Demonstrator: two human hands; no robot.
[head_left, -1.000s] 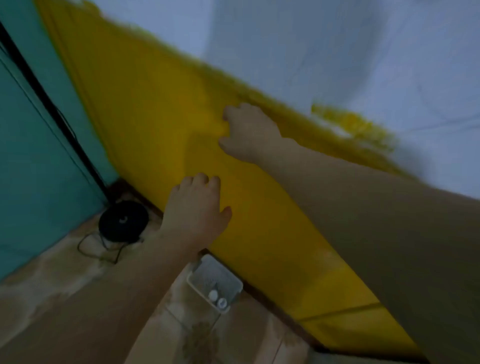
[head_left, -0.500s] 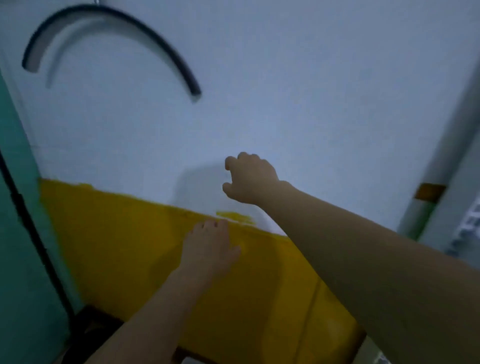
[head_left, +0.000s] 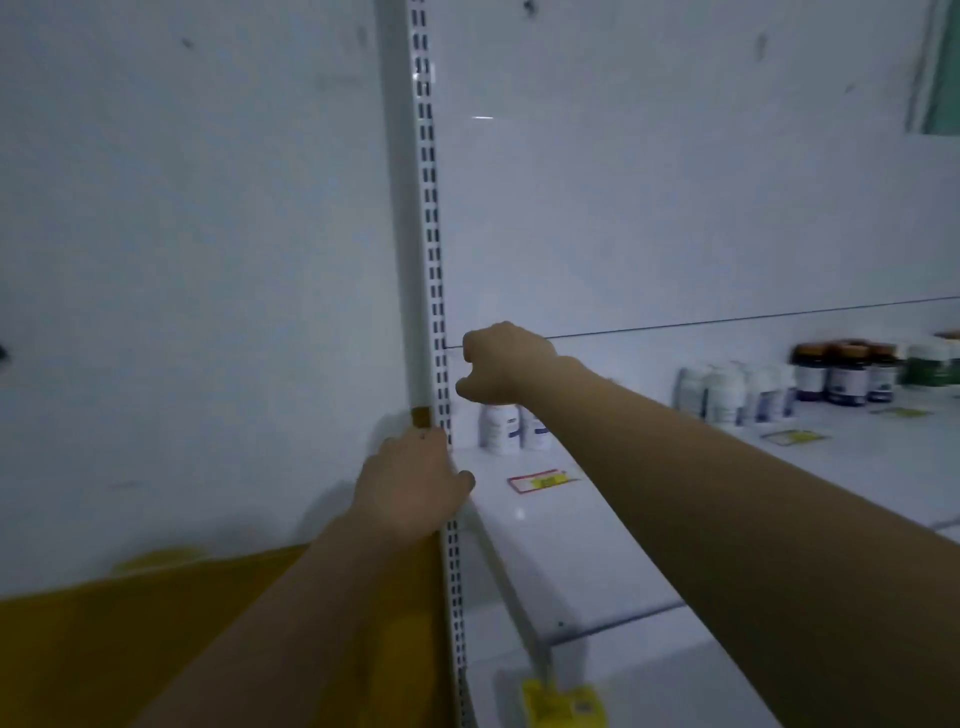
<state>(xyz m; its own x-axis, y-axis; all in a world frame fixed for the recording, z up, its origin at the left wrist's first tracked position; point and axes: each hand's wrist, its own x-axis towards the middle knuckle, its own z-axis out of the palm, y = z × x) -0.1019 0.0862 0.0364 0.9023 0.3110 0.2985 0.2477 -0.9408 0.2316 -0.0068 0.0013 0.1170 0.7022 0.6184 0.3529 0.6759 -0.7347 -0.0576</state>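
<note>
Two grips meet the slotted upright (head_left: 428, 208) beside the shelf (head_left: 571, 545), likely stiff steel: left grip (head_left: 410, 483) lies flat on its edge, the surest hold, while right grip (head_left: 506, 364) curls on nothing visible.

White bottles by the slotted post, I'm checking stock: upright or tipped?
Upright: both white bottles stand on their bases on the shelf, below the right hand.

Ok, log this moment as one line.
left hand: rests on slotted upright | right hand: curled, nothing visible in it, above white bottles | shelf: stocked at back
</note>
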